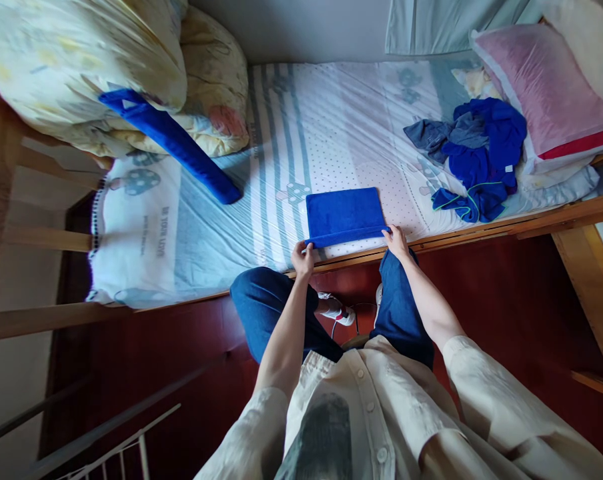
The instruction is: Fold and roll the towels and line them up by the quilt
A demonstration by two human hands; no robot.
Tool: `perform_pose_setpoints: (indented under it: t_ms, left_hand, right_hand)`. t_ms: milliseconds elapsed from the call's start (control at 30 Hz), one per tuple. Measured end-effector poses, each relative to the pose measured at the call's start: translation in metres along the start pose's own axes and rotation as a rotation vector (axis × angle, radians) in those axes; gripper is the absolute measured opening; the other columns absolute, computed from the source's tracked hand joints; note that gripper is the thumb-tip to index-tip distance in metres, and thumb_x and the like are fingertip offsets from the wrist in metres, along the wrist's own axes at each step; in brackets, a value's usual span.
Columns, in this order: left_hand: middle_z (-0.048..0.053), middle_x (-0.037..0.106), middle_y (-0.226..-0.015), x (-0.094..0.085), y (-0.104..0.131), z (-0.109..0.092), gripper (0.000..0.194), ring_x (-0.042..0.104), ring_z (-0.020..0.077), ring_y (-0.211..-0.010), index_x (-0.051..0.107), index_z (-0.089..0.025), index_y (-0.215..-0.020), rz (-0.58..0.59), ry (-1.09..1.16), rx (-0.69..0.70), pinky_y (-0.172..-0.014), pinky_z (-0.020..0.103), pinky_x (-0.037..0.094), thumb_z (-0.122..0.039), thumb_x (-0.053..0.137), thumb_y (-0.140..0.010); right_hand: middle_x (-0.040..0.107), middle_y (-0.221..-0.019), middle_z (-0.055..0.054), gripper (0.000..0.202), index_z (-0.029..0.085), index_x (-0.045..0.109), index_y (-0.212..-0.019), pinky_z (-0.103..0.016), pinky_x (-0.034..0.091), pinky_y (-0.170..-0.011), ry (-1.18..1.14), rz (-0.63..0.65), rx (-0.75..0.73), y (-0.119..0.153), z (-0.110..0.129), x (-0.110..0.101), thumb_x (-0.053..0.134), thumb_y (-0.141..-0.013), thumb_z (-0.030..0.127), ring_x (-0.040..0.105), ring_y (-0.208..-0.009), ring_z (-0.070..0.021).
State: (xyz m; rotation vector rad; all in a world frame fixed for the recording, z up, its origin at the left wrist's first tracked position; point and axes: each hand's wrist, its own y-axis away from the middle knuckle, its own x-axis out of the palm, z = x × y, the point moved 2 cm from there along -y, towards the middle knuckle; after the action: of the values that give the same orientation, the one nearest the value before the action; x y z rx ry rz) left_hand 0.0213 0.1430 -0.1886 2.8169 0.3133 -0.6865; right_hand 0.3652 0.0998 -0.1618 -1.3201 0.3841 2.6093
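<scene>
The blue cloth [345, 208] lay spread as a neat rectangle on the bed [351, 143], right at the near edge, in front of the person sitting there. Its near border was turned over into a narrow fold running from one side to the other. The left hand [302, 257] pinched the left end of that fold between thumb and fingers; the right hand [395, 241] had the other end in the same sort of pinch. Both hands were close to the wooden rail [461, 235], and the cloth's far part rested flat on the dotted sheet.

Over to the left, well apart from the cloth, a long blue roll [181, 150] lay at a slant, its upper end against the bunched yellow quilt [216, 67]. To the right I saw a crumpled heap of clothes [489, 143], blue and grey, just beside a pink pillow [546, 87]. Below the rail were the person's jeans [266, 307], a pale shoe [341, 313] and the dark red floor [481, 287].
</scene>
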Motion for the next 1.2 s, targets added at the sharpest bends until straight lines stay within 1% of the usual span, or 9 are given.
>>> perform_pose_setpoints:
  t_ms: [133, 267, 467, 667, 800, 867, 967, 1067, 1200]
  left_hand:
    - [0.007, 0.070, -0.084, -0.001, -0.002, 0.005, 0.025, 0.068, 0.0216, -0.088, 0.067, -0.017, -0.098, -0.039, -0.079, -0.017, -0.083, 0.030, 0.055, -0.038, 0.056, -0.092]
    - [0.005, 0.066, -0.075, 0.001, -0.005, 0.012, 0.024, 0.068, 0.0240, -0.083, 0.068, -0.018, -0.092, -0.042, -0.154, -0.065, -0.084, 0.035, 0.054, -0.039, 0.056, -0.091]
    - [0.006, 0.068, -0.075, 0.004, -0.004, 0.014, 0.022, 0.069, 0.0250, -0.083, 0.069, -0.018, -0.092, -0.052, -0.173, -0.081, -0.084, 0.035, 0.054, -0.036, 0.057, -0.092]
    - [0.007, 0.072, -0.080, 0.003, -0.005, 0.012, 0.023, 0.070, 0.0236, -0.082, 0.070, -0.018, -0.094, -0.049, -0.151, -0.084, -0.084, 0.034, 0.055, -0.038, 0.060, -0.091]
    - [0.007, 0.071, -0.079, 0.002, -0.007, 0.014, 0.024, 0.070, 0.0237, -0.083, 0.070, -0.017, -0.090, -0.047, -0.146, -0.127, -0.086, 0.035, 0.055, -0.039, 0.062, -0.090]
    - [0.007, 0.071, -0.078, 0.002, -0.006, 0.015, 0.026, 0.069, 0.0232, -0.083, 0.070, -0.017, -0.089, -0.042, -0.110, -0.137, -0.086, 0.035, 0.055, -0.042, 0.062, -0.090]
    - [0.006, 0.072, -0.080, 0.003, -0.005, 0.016, 0.027, 0.070, 0.0226, -0.085, 0.070, -0.018, -0.089, -0.032, -0.045, -0.144, -0.087, 0.034, 0.056, -0.044, 0.066, -0.086]
    - [0.006, 0.073, -0.082, 0.003, -0.004, 0.017, 0.023, 0.071, 0.0225, -0.086, 0.070, -0.017, -0.090, -0.026, -0.013, -0.149, -0.087, 0.033, 0.057, -0.039, 0.068, -0.083]
    - [0.006, 0.073, -0.080, 0.002, -0.004, 0.016, 0.019, 0.072, 0.0234, -0.087, 0.069, -0.017, -0.091, -0.036, -0.037, -0.145, -0.086, 0.034, 0.057, -0.034, 0.065, -0.083]
  right_hand:
    - [0.074, -0.116, -0.016, 0.036, 0.017, 0.069, -0.123, -0.034, 0.051, -0.096, 0.062, 0.052, 0.067, -0.001, 0.000, 0.003, 0.047, -0.109, 0.042, 0.068, -0.108, -0.0282]
    - [0.076, -0.114, -0.014, 0.036, 0.019, 0.070, -0.122, -0.033, 0.051, -0.094, 0.094, 0.103, 0.106, -0.001, 0.002, 0.004, 0.046, -0.110, 0.044, 0.069, -0.109, -0.0282]
    - [0.077, -0.112, -0.015, 0.035, 0.020, 0.072, -0.122, -0.034, 0.052, -0.093, 0.114, 0.144, 0.167, -0.002, 0.004, 0.003, 0.047, -0.109, 0.042, 0.070, -0.108, -0.0294]
    - [0.077, -0.111, -0.015, 0.034, 0.020, 0.072, -0.123, -0.035, 0.053, -0.091, 0.127, 0.143, 0.186, -0.002, 0.009, 0.002, 0.047, -0.109, 0.039, 0.071, -0.105, -0.0298]
    - [0.078, -0.109, -0.015, 0.033, 0.020, 0.074, -0.114, -0.034, 0.052, -0.088, 0.150, 0.145, 0.210, -0.003, 0.010, 0.002, 0.048, -0.109, 0.040, 0.071, -0.102, -0.0297]
    - [0.078, -0.105, -0.013, 0.032, 0.021, 0.074, -0.109, -0.033, 0.051, -0.086, 0.136, 0.133, 0.197, -0.003, 0.008, 0.003, 0.049, -0.108, 0.041, 0.071, -0.099, -0.0283]
    - [0.079, -0.098, -0.010, 0.030, 0.021, 0.074, -0.105, -0.030, 0.050, -0.082, 0.090, 0.109, 0.172, -0.002, 0.006, 0.002, 0.052, -0.107, 0.042, 0.071, -0.094, -0.0257]
    - [0.079, -0.098, -0.010, 0.028, 0.021, 0.074, -0.105, -0.030, 0.050, -0.080, 0.055, 0.087, 0.173, -0.002, 0.004, 0.001, 0.055, -0.105, 0.041, 0.071, -0.092, -0.0250]
    - [0.080, -0.103, -0.010, 0.024, 0.021, 0.075, -0.108, -0.031, 0.051, -0.081, 0.026, 0.060, 0.181, -0.001, 0.003, -0.001, 0.059, -0.102, 0.037, 0.073, -0.094, -0.0250]
